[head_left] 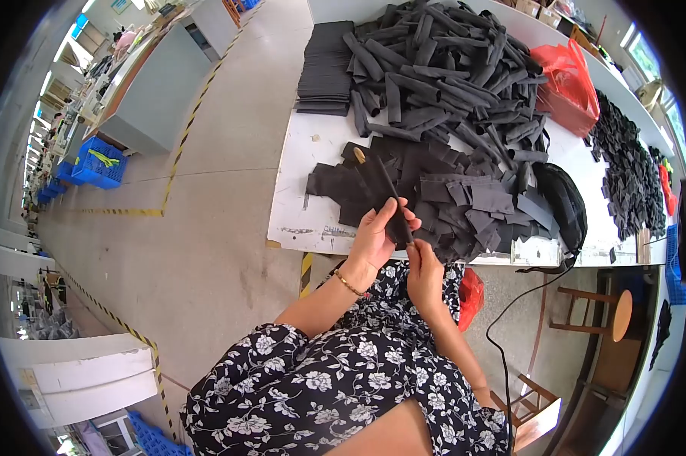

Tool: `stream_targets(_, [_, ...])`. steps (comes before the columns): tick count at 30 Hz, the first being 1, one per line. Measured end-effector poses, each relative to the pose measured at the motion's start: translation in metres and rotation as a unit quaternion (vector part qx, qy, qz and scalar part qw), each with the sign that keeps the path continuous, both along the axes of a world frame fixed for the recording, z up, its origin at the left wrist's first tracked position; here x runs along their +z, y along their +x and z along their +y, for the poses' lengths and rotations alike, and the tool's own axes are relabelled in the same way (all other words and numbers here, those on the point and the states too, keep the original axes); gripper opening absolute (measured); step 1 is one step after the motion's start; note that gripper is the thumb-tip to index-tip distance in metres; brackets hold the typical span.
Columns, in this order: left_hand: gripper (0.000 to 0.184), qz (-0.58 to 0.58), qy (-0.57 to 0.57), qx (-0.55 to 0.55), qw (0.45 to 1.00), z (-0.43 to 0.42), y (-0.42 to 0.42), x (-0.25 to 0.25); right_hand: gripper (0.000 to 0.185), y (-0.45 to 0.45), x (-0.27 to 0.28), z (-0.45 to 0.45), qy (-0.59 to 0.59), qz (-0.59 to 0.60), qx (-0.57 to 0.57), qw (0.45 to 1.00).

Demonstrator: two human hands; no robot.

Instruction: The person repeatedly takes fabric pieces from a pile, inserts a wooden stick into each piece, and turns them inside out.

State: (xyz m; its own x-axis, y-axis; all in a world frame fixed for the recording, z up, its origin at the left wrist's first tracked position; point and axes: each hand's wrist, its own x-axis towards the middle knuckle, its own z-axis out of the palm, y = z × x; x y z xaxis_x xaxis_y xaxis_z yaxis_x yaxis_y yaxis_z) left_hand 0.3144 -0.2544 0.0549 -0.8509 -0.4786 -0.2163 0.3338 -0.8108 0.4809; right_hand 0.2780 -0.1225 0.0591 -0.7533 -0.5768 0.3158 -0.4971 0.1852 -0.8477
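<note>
My left hand (375,234) is closed around a narrow black fabric tube (379,182), held tilted above the table's front edge. From the tube's upper end pokes a pointed, gold-coloured tip (359,155); the rest of that tool is hidden inside the fabric. My right hand (425,272) pinches the lower end of the same piece, just below the left fingers. Whether it grips fabric or the tool's other end I cannot tell. Flat black fabric pieces (464,194) lie loosely heaped just beyond both hands.
On the white table (290,209) are a neat stack of black pieces (326,64), a big pile of rolled black tubes (442,68), a red plastic bag (569,87) and a black bag-like bundle (559,201). A black cord (502,311) hangs beside a wooden stool (613,315).
</note>
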Motion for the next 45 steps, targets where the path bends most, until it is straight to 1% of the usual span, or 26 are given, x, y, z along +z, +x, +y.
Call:
stream_targets(2, [0.027,0.015,0.015,0.02,1.0,-0.002,-0.005,0.003,0.01,0.01,-0.004,0.005,0.058,-0.045,-0.009,0.997])
stream_targets(6, [0.032,0.025,-0.004,0.02,0.999,0.014,-0.009,0.015,0.014,0.021,-0.026,-0.002,-0.011,-0.012,-0.053,0.998])
stream_targets(10, [0.033,0.021,-0.034,-0.009,0.999,0.016,-0.007,0.018,0.015,0.017,-0.023,-0.002,0.024,-0.113,-0.004,0.993])
stream_targets(14, [0.028,-0.021,-0.09,0.019,0.996,0.009,-0.007,0.019,0.013,0.027,-0.023,0.012,0.042,-0.126,0.024,0.991])
stream_targets(16, [0.02,-0.087,-0.105,0.085,0.987,0.006,-0.013,0.039,0.012,0.032,-0.024,0.023,0.084,-0.157,0.054,0.983])
stream_targets(18, [0.02,-0.138,-0.102,0.092,0.981,-0.02,-0.01,0.053,0.011,0.039,-0.031,0.039,0.122,-0.178,0.082,0.973])
stream_targets(20, [0.024,-0.088,-0.128,0.18,0.971,-0.045,-0.015,0.05,0.01,0.043,-0.025,0.059,0.101,-0.183,0.117,0.971])
stream_targets(22, [0.029,-0.046,-0.136,0.199,0.969,-0.066,-0.016,0.058,0.011,0.046,-0.018,0.082,0.12,-0.267,0.157,0.943])
stream_targets(23, [0.03,-0.03,-0.131,0.208,0.969,-0.078,-0.015,0.066,0.016,0.043,-0.015,0.099,0.109,-0.327,0.229,0.91])
stream_targets(24, [0.031,-0.015,-0.125,0.217,0.968,-0.089,-0.015,0.073,0.018,0.041,-0.023,0.115,0.046,-0.33,0.284,0.899])
stream_targets(26, [0.033,-0.011,-0.11,0.21,0.971,-0.09,-0.023,0.071,0.022,0.025,0.007,0.142,0.118,-0.538,0.226,0.804])
stream_targets(27, [0.033,-0.021,-0.083,0.214,0.973,-0.078,-0.032,0.069,0.023,0.019,0.016,0.146,0.165,-0.359,0.191,0.898])
stream_targets(28, [0.033,-0.032,-0.056,0.217,0.974,-0.069,-0.039,0.067,0.026,0.014,0.021,0.146,0.205,-0.166,0.147,0.954])
stream_targets(30, [0.031,-0.042,0.04,0.236,0.97,-0.052,-0.051,0.06,0.03,0.01,0.017,0.123,0.099,-0.039,-0.031,0.994])
stream_targets(32, [0.031,-0.049,0.057,0.224,0.972,-0.03,-0.059,0.056,0.026,0.005,0.017,0.08,0.002,0.059,-0.078,0.995])
stream_targets(33, [0.031,-0.057,0.042,0.223,0.972,-0.022,-0.063,0.056,0.032,0.001,0.019,0.058,-0.051,0.044,-0.088,0.994])
stream_targets(34, [0.032,-0.054,0.032,0.216,0.974,-0.014,-0.064,0.057,0.04,-0.002,0.03,0.037,-0.086,-0.04,-0.083,0.992])
stream_targets(35, [0.032,-0.067,0.029,0.21,0.975,-0.005,-0.065,0.062,0.037,-0.011,0.032,0.017,-0.119,-0.018,-0.087,0.989])
stream_targets(36, [0.032,-0.079,0.024,0.205,0.975,0.0,-0.065,0.066,0.025,-0.016,0.037,0.009,-0.103,-0.074,-0.085,0.988])
stream_targets(37, [0.028,-0.027,-0.027,0.166,0.985,-0.001,-0.057,0.057,0.021,-0.024,0.033,0.003,-0.139,-0.083,-0.077,0.984])
stream_targets(40, [0.028,-0.102,-0.208,0.116,0.966,-0.003,-0.054,0.079,0.013,-0.045,0.04,-0.003,-0.213,-0.167,-0.033,0.962])
stream_targets(41, [0.028,-0.066,-0.495,-0.003,0.866,-0.014,-0.05,0.043,0.011,-0.055,0.041,0.003,-0.172,-0.123,-0.031,0.977])
stream_targets(42, [0.023,0.021,-0.613,-0.044,0.788,-0.007,-0.045,0.056,0.009,-0.063,0.041,0.007,-0.127,-0.08,-0.028,0.988])
stream_targets(43, [0.024,-0.04,-0.53,-0.195,0.825,-0.003,-0.035,0.071,0.012,-0.064,0.06,0.005,-0.129,-0.079,-0.056,0.987])
stream_targets(44, [0.026,-0.097,-0.43,-0.338,0.832,-0.001,-0.026,0.08,0.017,-0.073,0.06,0.009,-0.187,-0.146,-0.056,0.97])
stream_targets(45, [0.033,-0.039,-0.406,-0.268,0.873,0.01,-0.025,0.058,0.017,-0.08,0.07,0.01,-0.217,-0.167,-0.076,0.959])
